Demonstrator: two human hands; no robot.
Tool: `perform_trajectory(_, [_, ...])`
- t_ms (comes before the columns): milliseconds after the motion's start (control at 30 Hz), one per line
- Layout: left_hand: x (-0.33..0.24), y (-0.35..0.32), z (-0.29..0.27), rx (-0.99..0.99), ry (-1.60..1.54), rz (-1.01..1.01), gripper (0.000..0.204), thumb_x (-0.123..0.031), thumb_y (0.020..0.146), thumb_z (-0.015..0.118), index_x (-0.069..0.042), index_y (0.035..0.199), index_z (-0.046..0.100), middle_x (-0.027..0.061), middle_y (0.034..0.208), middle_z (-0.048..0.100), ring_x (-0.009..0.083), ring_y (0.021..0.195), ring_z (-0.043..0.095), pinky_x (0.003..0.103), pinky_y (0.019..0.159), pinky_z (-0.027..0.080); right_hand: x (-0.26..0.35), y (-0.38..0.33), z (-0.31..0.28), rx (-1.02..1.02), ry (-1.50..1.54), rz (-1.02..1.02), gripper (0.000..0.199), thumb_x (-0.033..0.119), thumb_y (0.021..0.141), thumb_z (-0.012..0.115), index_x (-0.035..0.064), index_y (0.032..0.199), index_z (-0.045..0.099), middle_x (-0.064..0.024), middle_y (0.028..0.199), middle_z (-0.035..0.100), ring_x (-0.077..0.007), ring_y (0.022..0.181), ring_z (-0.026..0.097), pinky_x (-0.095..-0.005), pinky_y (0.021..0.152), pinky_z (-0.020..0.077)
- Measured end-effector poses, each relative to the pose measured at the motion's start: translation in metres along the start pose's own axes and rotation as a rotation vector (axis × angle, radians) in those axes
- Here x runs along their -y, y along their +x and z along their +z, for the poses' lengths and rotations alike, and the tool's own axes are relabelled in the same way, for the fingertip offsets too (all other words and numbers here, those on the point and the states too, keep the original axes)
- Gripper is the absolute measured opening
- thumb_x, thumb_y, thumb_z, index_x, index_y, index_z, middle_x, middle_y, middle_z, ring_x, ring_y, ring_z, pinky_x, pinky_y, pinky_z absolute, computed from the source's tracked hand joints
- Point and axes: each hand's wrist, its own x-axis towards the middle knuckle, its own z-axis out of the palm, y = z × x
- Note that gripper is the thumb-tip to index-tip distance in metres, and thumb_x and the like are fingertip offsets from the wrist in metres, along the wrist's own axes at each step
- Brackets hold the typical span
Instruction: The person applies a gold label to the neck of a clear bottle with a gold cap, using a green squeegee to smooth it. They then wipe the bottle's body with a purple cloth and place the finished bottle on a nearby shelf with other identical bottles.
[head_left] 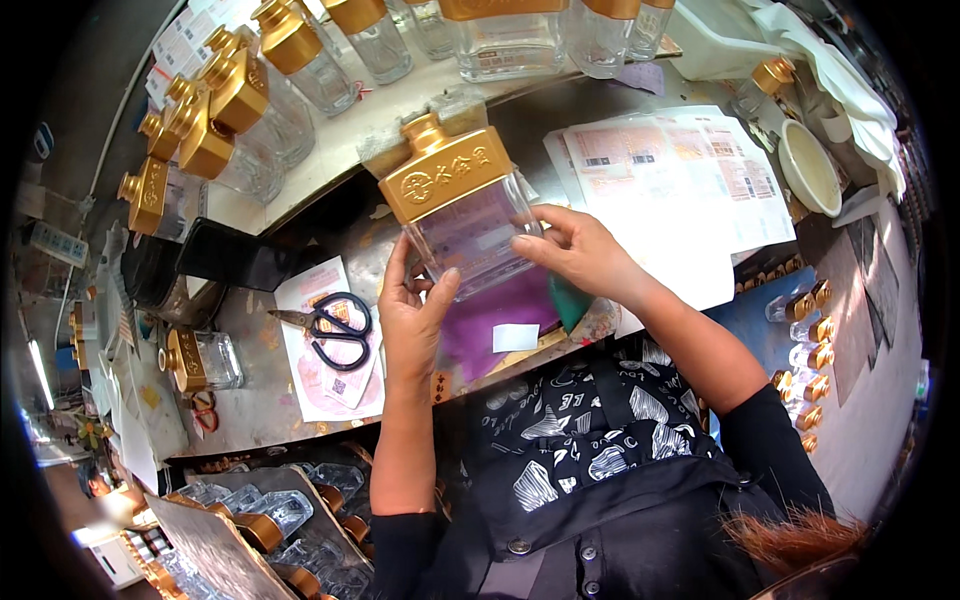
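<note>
**Square glass bottle held in both hands over a metal workbench**

Seen from above, looking down at two bare hands. Held up between them, at the centre of the scene and just above the bench: a clear square glass bottle [468, 222] with a wide gold shoulder and a small gold stopper, tilted so the stopper points to the far left. Left hand [415, 315] closed around the bottle's near left corner, thumb on its front face. Right hand [580, 250] gripping the right edge, fingertips [527, 240] pressed on the glass.

Below the bottle, lying on the metal bench [250, 400]: a purple cloth [490, 325] with one small white rectangular label [515, 337] on it. To the left, one pair of black-handled scissors [335, 328] resting on a pale pink printed sheet [320, 385]. Further left, one short gold-capped bottle [200, 360] lying on its side near the bench edge. A dark flat rectangular object [235, 257] just beyond the scissors.

To the far right, a fanned stack of white label sheets [680, 175] printed in red and black blocks. Beside them, one round white bowl [810, 168].

Along the far left, a raised shelf with at least five gold-capped bottles [235, 100] in a cluster; more along the far edge, count unclear. At the near right, a column of about seven small gold-capped vials [812, 345]. Near left, below the bench, a crate of clear glass bottles [280, 510], too crowded to count.
</note>
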Motion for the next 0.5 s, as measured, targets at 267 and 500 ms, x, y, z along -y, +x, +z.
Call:
perform_trajectory(267, [0.0034,-0.0005,0.0005,-0.018,-0.017,-0.012,0.072,-0.007,0.081,0.071,0.001,0.142,0.034,0.0112,0.115,0.059,0.0144,0.098,0.059,0.026,0.084,0.048,0.0056,-0.0031,-0.0021,-0.012,-0.015,-0.003,0.039,0.030,0.091,0.064,0.0027,0.118,0.059,0.0078,0.061,0.046,-0.0002,0.057,0.037,-0.0197,0.053,0.0309])
perform_trajectory(500, [0.0019,0.0001,0.0021,0.002,-0.030,0.001,0.071,-0.006,0.083,0.069,0.001,0.143,0.032,0.0129,0.121,0.056,0.0160,0.106,0.056,0.029,0.092,0.046,0.0045,-0.0029,-0.0031,-0.026,-0.011,0.022,0.049,0.040,0.088,0.064,0.0023,0.118,0.060,0.0031,0.063,0.049,-0.0060,0.060,0.043,-0.0242,0.056,0.0371])
